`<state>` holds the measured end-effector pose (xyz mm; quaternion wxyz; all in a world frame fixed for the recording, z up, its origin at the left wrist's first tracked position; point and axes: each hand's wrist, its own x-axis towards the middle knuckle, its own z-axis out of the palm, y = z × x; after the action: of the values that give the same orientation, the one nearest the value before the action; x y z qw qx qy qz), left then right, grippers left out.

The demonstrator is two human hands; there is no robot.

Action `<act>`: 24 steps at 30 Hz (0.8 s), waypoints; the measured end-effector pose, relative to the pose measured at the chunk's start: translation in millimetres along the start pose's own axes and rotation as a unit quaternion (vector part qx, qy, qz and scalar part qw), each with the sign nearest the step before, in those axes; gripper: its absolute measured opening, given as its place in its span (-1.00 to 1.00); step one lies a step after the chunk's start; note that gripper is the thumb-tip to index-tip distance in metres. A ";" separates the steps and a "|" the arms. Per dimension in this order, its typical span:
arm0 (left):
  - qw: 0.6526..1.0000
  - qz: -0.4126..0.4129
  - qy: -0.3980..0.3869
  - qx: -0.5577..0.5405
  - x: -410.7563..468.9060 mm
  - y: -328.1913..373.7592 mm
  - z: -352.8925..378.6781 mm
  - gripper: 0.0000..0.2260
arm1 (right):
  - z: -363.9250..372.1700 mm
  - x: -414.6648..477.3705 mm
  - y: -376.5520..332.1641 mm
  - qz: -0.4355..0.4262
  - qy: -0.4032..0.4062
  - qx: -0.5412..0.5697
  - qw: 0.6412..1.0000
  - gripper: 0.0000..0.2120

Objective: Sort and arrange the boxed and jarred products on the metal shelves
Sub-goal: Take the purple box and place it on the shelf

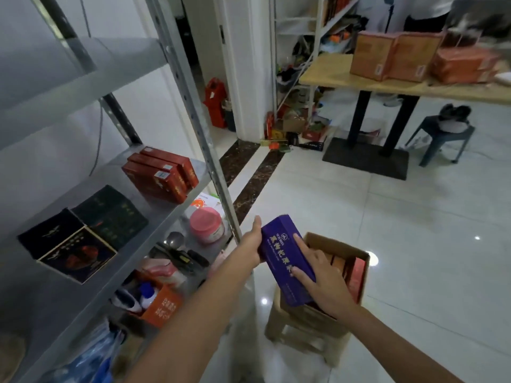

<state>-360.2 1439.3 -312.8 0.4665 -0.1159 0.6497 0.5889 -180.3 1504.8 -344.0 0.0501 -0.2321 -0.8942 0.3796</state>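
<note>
**A:** Head view first. Where is the purple box relative to the carton?

**B:** It is held just above the carton's left rim. Its long axis slants from the far left down toward the near side.

**A:** And the hands?

**B:** The left hand is curled round the box's far-left edge with the thumb up. The right hand lies on the printed face with its fingers spread and nearly straight, pressing rather than wrapping. Its thumb is hidden.

**A:** Where would the box go?

**B:** The metal shelf stands left of the carton and carries red boxes and dark boxes. The left hand is nearer to it, so I'd judge the box swings left.
</note>
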 end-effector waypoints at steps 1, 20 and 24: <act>1.000 -0.005 -0.013 0.024 11.9 -3.3 2.3 -0.37 | 9.4 1.5 6.0 0.030 0.010 0.017 0.999 -0.38; 0.517 0.318 -0.065 0.792 159.3 -41.5 -1.9 -0.33 | 92.1 68.7 100.1 0.497 0.122 -0.134 0.849 -0.36; 0.513 0.333 -0.080 0.787 197.3 -51.8 26.9 -0.32 | 98.6 92.7 129.2 0.506 0.134 -0.182 0.832 -0.34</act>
<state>-417.4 1527.1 -489.9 0.1860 0.5715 0.7980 -0.0444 -240.1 1560.2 -512.5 -0.0727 -0.7059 -0.6889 0.1474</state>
